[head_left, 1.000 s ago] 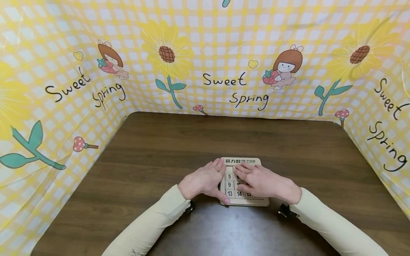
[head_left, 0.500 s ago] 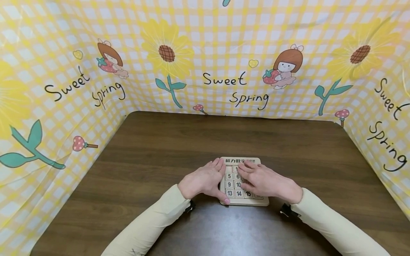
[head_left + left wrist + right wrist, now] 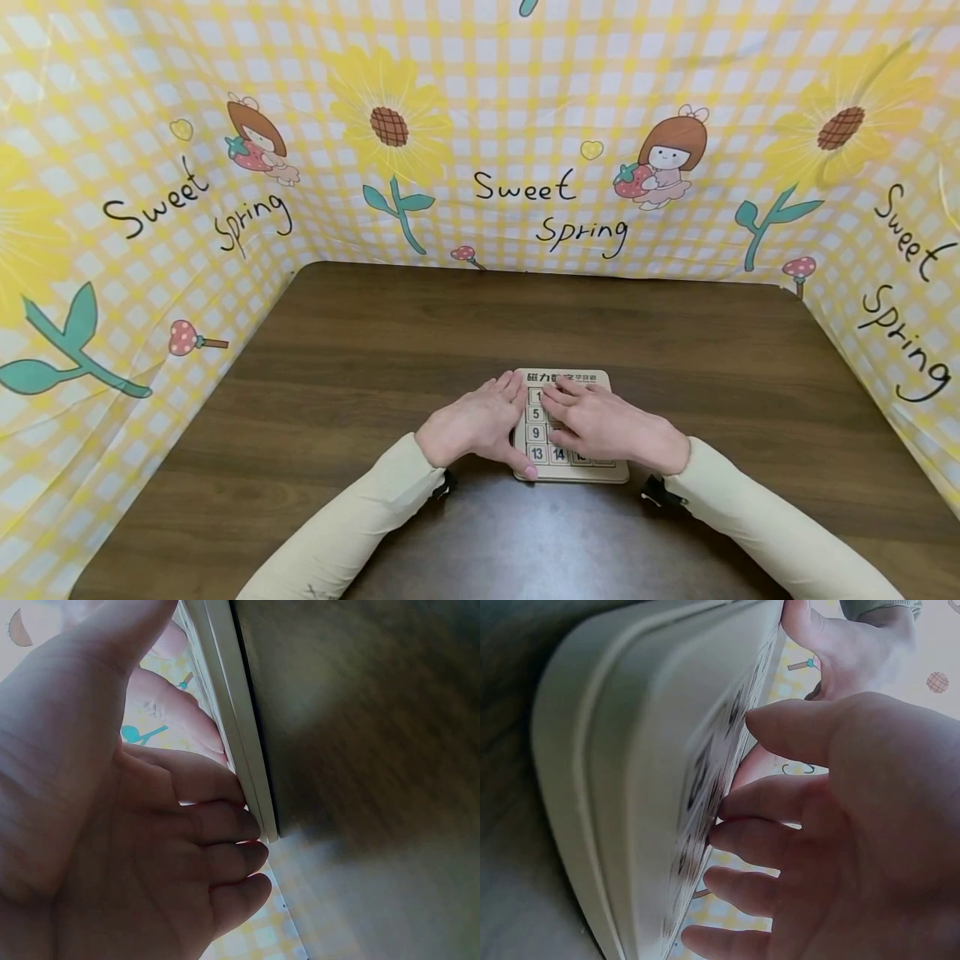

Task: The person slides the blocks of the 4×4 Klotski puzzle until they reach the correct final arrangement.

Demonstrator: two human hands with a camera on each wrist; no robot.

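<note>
A pale number sliding puzzle [image 3: 577,473] lies flat on the dark table, Chinese characters printed along its top. My left hand [image 3: 476,423] rests along the puzzle's left edge, its thumb at the lower left corner and its straight fingers against the upper side. Over the tiles is my right hand [image 3: 611,423], fingertips touching the top rows. A tile marked 1 [image 3: 537,397] sits in the top left cell, with 5, 9 and 13 below it. The right hand hides much of the middle and right columns. In the right wrist view, fingertips [image 3: 731,838] meet the tile face.
The brown wooden table [image 3: 420,321] extends around the puzzle. A yellow checked cloth [image 3: 517,100] with flowers and lettering hangs behind the table and along both sides.
The top left cell was vacant before; tile 1 has slid left into it. My right hand shifted slightly right, then back left. The left hand stays put.
</note>
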